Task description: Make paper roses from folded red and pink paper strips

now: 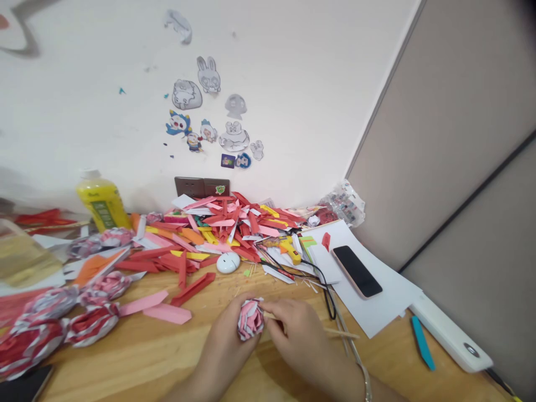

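Near the front of the wooden table, my left hand (224, 335) is wrapped round a pink-and-white folded-paper ball (250, 320), whose layered, rose-like end faces up. My right hand (299, 332) is close against the ball's right side, its fingers pinched on a thin wooden stick (342, 333). The stick's pale tip shows by the ball, and its other end sticks out beyond the hand to the right. Whether the tip touches the paper I cannot tell. Two pink folded strips (167, 312) lie left of my hands.
Folded red, pink and yellow paper strips (226, 218) are heaped along the wall. Finished-looking paper pieces (94, 324) lie left. A yellow-drink bottle (103, 201), yellow glue gun (291, 249), white earphone case (228, 262), phone (357, 271), teal cutter (422, 342) and white device (450, 338) surround the work area.
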Demonstrator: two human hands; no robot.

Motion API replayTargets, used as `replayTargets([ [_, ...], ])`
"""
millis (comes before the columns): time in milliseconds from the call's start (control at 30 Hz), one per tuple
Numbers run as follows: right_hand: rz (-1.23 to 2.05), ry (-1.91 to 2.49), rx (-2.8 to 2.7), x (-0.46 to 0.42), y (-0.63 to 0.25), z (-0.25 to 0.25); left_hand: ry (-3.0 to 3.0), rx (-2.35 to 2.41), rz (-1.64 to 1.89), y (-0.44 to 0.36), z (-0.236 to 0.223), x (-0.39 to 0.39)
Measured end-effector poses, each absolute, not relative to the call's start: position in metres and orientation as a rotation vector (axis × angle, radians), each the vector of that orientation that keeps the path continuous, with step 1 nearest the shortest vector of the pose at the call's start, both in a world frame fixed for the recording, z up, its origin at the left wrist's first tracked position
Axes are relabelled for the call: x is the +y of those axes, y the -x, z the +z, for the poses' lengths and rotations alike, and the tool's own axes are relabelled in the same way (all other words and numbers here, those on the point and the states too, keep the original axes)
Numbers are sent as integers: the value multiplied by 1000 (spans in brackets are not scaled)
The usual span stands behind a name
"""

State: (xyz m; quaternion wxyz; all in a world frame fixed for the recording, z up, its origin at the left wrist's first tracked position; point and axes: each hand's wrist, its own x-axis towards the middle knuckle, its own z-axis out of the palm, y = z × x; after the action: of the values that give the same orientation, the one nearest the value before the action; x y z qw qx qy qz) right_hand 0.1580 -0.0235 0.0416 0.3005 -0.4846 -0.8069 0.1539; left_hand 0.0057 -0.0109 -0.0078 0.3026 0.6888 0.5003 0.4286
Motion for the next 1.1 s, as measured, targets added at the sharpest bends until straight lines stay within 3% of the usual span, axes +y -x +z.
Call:
replayTargets([
  [267, 520, 1274, -2150, -24, -159, 47, -1809, 1278, 1118, -6, -9, -10],
  [533, 411, 1293, -2011, -19, -163, 45, -1716, 1203, 1134, -9, -10, -9],
  [733, 552, 1288, -2032, -16, -162, 46, -1633, 1218, 1221, -12, -15, -8],
  [1100, 267, 1093, -2134, -18, -167, 50, -1617, 1012, 1192, -9, -14, -5],
])
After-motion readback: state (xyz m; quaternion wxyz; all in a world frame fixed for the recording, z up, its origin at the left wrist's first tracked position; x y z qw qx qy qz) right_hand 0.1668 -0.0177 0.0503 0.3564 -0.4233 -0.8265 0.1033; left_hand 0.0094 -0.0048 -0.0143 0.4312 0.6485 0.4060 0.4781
